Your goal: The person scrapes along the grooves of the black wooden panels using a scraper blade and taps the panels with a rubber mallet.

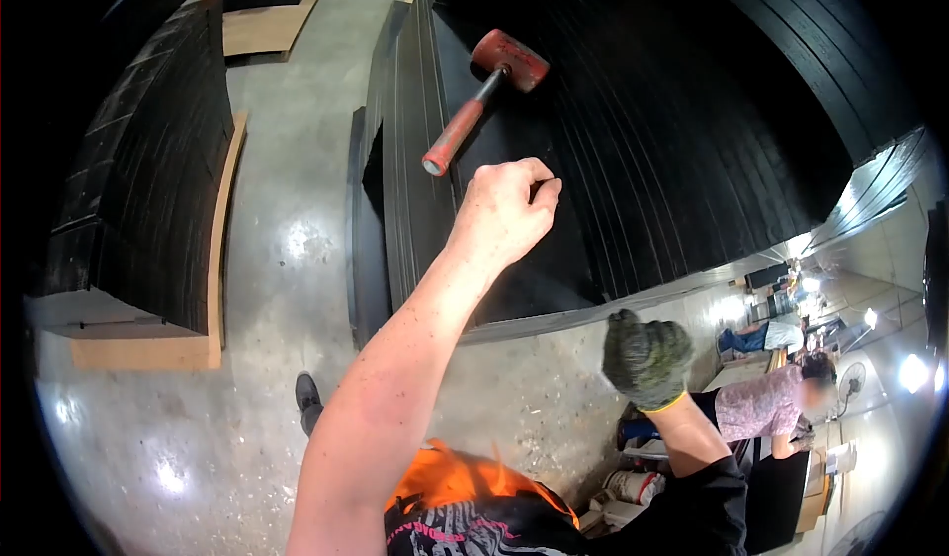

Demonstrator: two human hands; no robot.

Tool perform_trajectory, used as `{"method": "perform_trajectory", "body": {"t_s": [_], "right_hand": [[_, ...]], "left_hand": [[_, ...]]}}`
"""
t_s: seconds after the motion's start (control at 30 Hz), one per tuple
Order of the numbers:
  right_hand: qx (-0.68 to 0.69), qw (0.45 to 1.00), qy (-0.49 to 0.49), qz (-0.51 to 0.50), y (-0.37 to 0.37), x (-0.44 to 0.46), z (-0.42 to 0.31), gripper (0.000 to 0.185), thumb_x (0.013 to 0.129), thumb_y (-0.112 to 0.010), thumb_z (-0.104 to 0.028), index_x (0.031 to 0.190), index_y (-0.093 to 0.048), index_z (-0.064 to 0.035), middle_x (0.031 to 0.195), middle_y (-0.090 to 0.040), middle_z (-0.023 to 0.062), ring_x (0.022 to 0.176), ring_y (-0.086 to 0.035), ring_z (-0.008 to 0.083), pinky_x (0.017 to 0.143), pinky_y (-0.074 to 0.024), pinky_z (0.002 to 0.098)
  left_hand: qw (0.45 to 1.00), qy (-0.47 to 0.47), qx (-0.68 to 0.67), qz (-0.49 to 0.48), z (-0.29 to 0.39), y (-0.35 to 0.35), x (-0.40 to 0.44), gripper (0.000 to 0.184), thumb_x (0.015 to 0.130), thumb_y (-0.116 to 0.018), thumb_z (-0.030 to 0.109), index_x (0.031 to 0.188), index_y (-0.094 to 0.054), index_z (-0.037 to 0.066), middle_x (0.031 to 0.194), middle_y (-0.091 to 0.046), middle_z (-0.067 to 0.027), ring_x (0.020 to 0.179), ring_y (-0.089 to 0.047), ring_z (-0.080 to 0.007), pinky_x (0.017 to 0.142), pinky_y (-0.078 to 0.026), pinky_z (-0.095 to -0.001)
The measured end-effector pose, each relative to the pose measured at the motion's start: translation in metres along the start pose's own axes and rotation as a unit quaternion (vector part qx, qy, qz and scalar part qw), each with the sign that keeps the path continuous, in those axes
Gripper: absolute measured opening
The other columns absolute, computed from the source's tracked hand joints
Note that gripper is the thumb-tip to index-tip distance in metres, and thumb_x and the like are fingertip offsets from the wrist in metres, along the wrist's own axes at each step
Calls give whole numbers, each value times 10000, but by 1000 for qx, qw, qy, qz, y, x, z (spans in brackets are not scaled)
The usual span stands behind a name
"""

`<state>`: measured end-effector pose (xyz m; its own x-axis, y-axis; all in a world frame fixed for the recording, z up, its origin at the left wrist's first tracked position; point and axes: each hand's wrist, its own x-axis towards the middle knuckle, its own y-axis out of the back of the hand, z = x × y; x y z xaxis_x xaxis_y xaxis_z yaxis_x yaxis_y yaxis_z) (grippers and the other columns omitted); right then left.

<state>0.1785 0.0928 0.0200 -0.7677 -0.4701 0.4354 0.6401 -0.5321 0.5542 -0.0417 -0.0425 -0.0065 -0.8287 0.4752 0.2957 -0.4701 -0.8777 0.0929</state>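
Observation:
My left hand (509, 208) is bare, with fingers curled and thumb bent in, over the black sheets (652, 151). Whatever its fingers hold, if anything, is hidden against the dark surface. Just beyond it a mallet (509, 60) with a red head and red grip lies on the black material, apart from the hand. My right hand (647, 360), in a dark green knitted glove, is closed in a fist beside the stack's near edge; nothing shows in it.
Another black stack (158, 171) rests on a wooden board (148, 353) at the left. A brown board (262, 27) lies further back. At the right, a person in a patterned shirt (756, 403) leans over a work surface, near a fan (848, 383). A white bucket (633, 487) stands below.

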Motion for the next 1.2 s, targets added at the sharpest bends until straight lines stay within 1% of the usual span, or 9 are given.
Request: {"method": "perform_trajectory", "body": {"t_s": [0.27,0.37,0.47,0.53,0.6,0.67,0.83,0.97,1.2], "right_hand": [[40,993,9,-113,-19,-19,-3,270,720,-627,-99,980,-626,-27,563,-438,30,477,-445,200,465,-340,384],[56,994,-16,-93,-15,-11,-2,208,729,-636,-63,935,-632,-33,561,-450,38,469,-453,212,450,-338,377],[-41,997,-54,29,-8,9,20,167,743,-649,-31,909,-641,-42,567,-469,47,476,-472,226,443,-342,358],[7,993,-97,-69,-3,-6,33,203,765,-663,-91,953,-628,-23,683,-503,51,590,-489,202,537,-373,350],[-42,999,26,19,-3,1,9,211,765,-650,-114,956,-616,-32,635,-478,29,542,-468,190,517,-363,347],[19,1000,20,-4,-17,-15,-7,220,746,-654,-135,941,-611,-42,578,-442,8,456,-420,177,475,-350,357],[26,994,-2,-102,-20,-20,4,228,737,-654,-94,955,-617,-40,618,-483,46,499,-460,231,482,-354,380],[-39,997,-57,45,-15,-3,35,238,745,-672,-106,969,-624,-39,645,-508,56,548,-498,245,522,-382,384],[45,996,53,-49,-31,-33,20,203,751,-678,-135,932,-634,-56,697,-529,53,588,-484,214,537,-376,368]], "left_hand": [[1000,9,5,1,0,0,1,196,865,-633,197,943,-691,27,796,-696,-133,714,-677,-202,679,-514,-310],[1000,-6,3,6,-1,-2,0,192,864,-632,192,939,-691,26,798,-697,-135,715,-677,-207,680,-513,-310],[1000,-10,3,8,-5,-2,1,191,862,-631,189,935,-691,24,805,-698,-141,724,-680,-217,690,-514,-315],[1000,-17,8,6,-4,-2,2,192,860,-629,189,934,-690,22,806,-698,-144,727,-681,-223,693,-514,-318],[1000,3,10,0,1,0,2,197,861,-628,193,933,-690,20,809,-697,-143,726,-680,-223,692,-514,-319],[1000,10,5,-1,-1,-1,2,200,862,-628,196,934,-691,20,811,-698,-142,726,-680,-223,691,-514,-319],[1000,1,2,1,-1,-2,0,201,862,-629,196,936,-692,20,807,-698,-138,722,-679,-223,686,-512,-318],[1000,-17,8,9,-3,-2,1,200,864,-629,195,938,-692,21,808,-699,-135,720,-679,-220,682,-511,-314],[1000,-1,1,1,0,-1,-1,199,864,-629,193,942,-691,20,790,-694,-134,697,-669,-202,668,-506,-306]]}}
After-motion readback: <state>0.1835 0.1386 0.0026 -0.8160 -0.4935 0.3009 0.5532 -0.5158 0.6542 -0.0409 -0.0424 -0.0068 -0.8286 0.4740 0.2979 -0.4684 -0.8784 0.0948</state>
